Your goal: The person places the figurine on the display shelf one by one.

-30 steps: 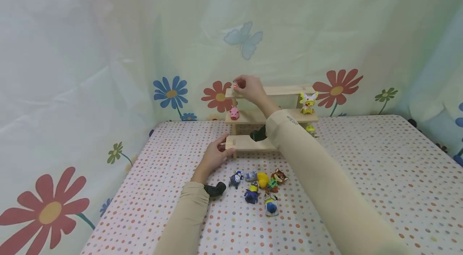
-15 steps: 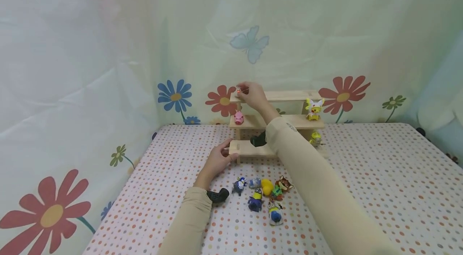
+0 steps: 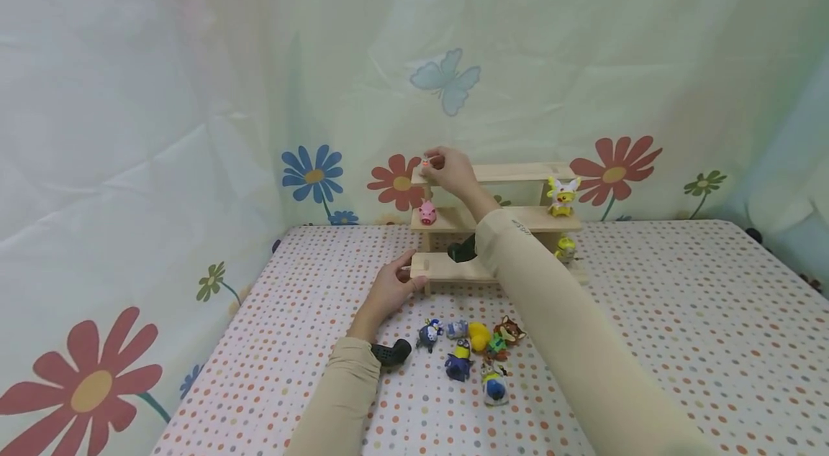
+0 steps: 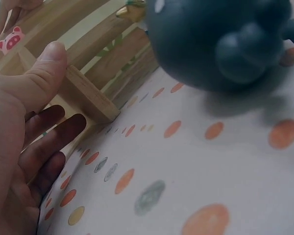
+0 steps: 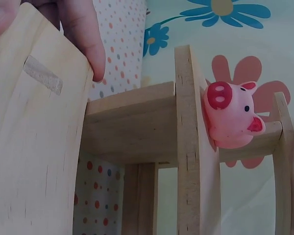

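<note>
A three-tier wooden stand (image 3: 453, 267) rests on the dotted cloth. My left hand (image 3: 387, 288) grips the left end of its lowest shelf, thumb at the front and fingers toward the back. At the left end of the top shelf, my right hand (image 3: 453, 170) pinches a tiny white-and-orange figurine (image 3: 425, 163) between thumb and fingertips, mostly covered by them. A pink toy pig (image 3: 427, 213) sits on the middle shelf just below; in the right wrist view, the pig (image 5: 232, 115) shows beside the shelf boards. A yellow figure in white (image 3: 562, 197) stands at that shelf's right end.
In front of the stand lie several toys: a blue penguin (image 3: 429, 334), a yellow piece (image 3: 479, 336), a fox (image 3: 505, 337), a minion (image 3: 458, 362). Another yellow figure (image 3: 565, 249) stands low on the right. The floral backdrop (image 3: 363, 96) hangs close behind.
The head view has tilted, so everything appears lower and slightly to the right. My left hand keeps its hold on the shelf, and my right hand still pinches the figurine at the top-left end.
</note>
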A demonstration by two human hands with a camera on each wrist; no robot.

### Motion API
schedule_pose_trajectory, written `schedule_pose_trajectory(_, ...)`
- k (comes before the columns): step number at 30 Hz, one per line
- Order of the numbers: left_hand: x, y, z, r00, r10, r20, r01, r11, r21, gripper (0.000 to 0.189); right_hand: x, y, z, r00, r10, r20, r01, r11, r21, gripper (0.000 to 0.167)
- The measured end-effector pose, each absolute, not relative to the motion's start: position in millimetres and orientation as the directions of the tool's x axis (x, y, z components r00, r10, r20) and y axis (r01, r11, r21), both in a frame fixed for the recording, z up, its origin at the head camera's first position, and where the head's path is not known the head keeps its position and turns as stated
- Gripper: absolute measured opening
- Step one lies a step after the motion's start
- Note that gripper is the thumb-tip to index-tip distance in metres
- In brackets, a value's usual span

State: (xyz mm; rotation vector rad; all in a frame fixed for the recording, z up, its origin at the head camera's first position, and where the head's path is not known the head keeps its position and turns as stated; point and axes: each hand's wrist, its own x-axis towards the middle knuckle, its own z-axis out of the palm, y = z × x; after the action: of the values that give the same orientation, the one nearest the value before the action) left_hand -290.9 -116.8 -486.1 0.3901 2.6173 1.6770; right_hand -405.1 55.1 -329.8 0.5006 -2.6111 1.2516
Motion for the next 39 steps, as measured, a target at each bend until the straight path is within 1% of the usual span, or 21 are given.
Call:
schedule_pose_trajectory(6, -296, -116, -484, -0.962, 0.229, 0.149, 0.232, 0.397, 0.888, 0.072, -406, 57, -326, -0.921, -0.229, 0.315, -0.389, 0.579, -0.716, 0.042)
schedule_pose_trajectory(19, -299, -118, -490, -0.96, 0.234, 0.152, 0.231, 0.359, 0.904, 0.073, -407, 53, -322, -0.931, -0.24, 0.276, -0.365, 0.591, -0.719, 0.045)
schedule_pose_trajectory(26, -297, -116, -491, -0.952, 0.253, 0.171, 0.254, 0.344, 0.904, 0.073, -404, 59, -318, -0.929, -0.261, 0.262, -0.369, 0.631, -0.682, 0.05)
schedule_pose_trajectory(33, -293, -116, -491, -0.959, 0.249, 0.138, 0.227, 0.376, 0.898, 0.074, -381, 81, -307, -0.929, -0.264, 0.26, -0.37, 0.614, -0.697, 0.05)
schedule_pose_trajectory(36, -300, -117, -478, -0.955, 0.252, 0.154, 0.245, 0.383, 0.891, 0.075, -367, 92, -292, -0.922, -0.281, 0.267, -0.386, 0.594, -0.706, 0.048)
schedule_pose_trajectory(39, -312, -116, -459, -0.951, 0.256, 0.173, 0.268, 0.405, 0.874, 0.075, -349, 103, -276, -0.906, -0.328, 0.267, -0.419, 0.597, -0.684, 0.045)
